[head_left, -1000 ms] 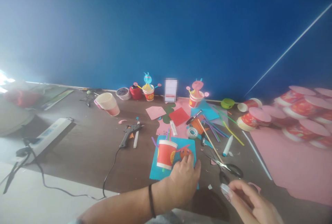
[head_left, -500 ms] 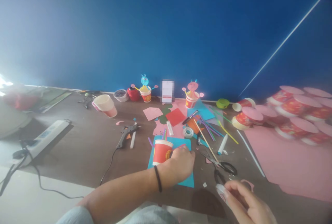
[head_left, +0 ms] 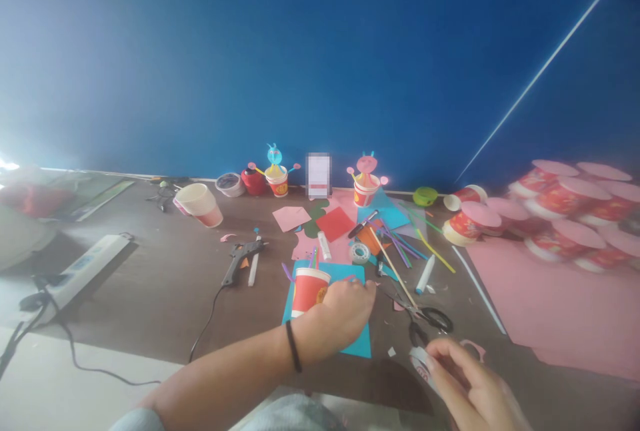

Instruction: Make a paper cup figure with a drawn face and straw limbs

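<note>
My left hand [head_left: 345, 311] reaches across to the right over a blue sheet of paper [head_left: 361, 338]. Its fingers are closed in a pinch, and what they hold is hidden. Beside that wrist, a red and white paper cup [head_left: 307, 291] stands on the blue sheet, with colored pipe cleaners [head_left: 314, 258] sticking up behind its rim. At the lower right, my right hand [head_left: 465, 378] grips a small white piece with red print [head_left: 423, 366] between thumb and fingers. Black-handled scissors [head_left: 435, 319] lie just beyond it.
A glue gun [head_left: 242, 261] and its cord lie left, near a power strip [head_left: 90, 271]. Two cup figures [head_left: 277, 181] stand by the wall. Stacked cups [head_left: 565, 204] and pink sheets [head_left: 530, 304] occupy the right. Tape [head_left: 359, 252] and a glue stick [head_left: 324, 245] lie mid-table.
The whole view has shifted slightly. My left hand has turned a little at the fingertips, still over the blue sheet. My right hand keeps hold of the white piece.
</note>
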`<state>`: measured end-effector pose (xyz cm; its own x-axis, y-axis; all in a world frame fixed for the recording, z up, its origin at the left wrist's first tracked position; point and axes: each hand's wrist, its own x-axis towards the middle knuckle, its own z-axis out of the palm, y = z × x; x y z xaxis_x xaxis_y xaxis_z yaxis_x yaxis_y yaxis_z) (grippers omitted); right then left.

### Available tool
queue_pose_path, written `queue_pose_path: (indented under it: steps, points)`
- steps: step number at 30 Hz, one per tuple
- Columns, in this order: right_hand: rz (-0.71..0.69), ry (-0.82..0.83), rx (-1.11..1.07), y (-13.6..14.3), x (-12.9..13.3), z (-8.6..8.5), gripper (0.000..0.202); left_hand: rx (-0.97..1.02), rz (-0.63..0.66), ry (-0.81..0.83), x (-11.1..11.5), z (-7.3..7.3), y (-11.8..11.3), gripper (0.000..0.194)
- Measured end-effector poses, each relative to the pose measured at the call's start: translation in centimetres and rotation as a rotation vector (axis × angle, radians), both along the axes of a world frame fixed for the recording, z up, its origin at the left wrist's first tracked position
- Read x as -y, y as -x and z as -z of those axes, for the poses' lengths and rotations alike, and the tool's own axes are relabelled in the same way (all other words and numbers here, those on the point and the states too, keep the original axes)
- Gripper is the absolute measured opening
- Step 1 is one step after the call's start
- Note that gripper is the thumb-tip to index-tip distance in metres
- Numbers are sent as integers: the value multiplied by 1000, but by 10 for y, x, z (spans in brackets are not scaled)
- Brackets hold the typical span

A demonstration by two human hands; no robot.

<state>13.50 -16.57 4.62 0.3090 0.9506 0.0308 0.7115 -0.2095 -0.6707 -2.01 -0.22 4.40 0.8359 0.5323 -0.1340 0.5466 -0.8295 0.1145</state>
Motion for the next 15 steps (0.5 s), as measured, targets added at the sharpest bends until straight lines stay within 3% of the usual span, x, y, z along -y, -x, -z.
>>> queue_pose_path:
  steps: [4,9,15]
  points:
    - [-41,-3,-10,6,-14,-12,20,474,-217,340,7,-19,14,47]
    - [-116,-8,39,19,-38,-29,16,719,-464,809,4,-14,23,35]
    - [-185,37,129,34,-62,-42,18,759,-409,1016,1,-8,29,24]
